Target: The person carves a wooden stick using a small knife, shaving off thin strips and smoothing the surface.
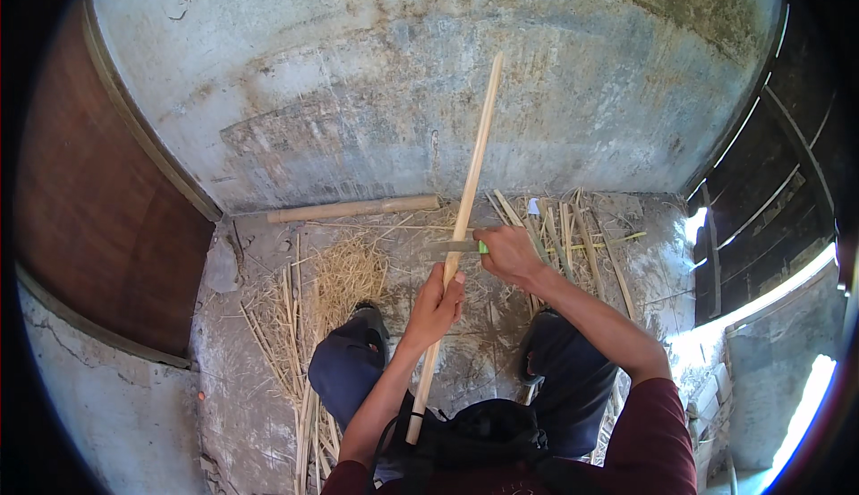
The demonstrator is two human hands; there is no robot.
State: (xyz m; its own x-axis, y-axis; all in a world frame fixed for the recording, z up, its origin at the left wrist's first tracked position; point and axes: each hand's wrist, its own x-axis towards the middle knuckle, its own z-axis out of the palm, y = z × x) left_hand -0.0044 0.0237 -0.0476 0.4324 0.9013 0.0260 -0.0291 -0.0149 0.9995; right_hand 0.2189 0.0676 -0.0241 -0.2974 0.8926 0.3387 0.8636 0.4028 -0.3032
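Observation:
A long, pale split bamboo strip (pixel 479 155) slants upward from my lap toward the wall. My left hand (pixel 434 305) is wrapped round it below its middle. Just above that grip, a knife (pixel 450 246) with a flat grey blade lies across the strip. My right hand (pixel 510 253) is closed on the knife's handle, of which a bit of bright green shows. The strip's lower end (pixel 414 428) rests near the black bag or pouch at my waist.
Thin shavings (pixel 344 271) and narrow strips lie on the floor at left. More split strips (pixel 573 236) are scattered at right. A round bamboo pole (pixel 353 209) lies along the stained wall (pixel 358 93). A brown door panel (pixel 107 200) stands left, dark boards (pixel 769 182) right.

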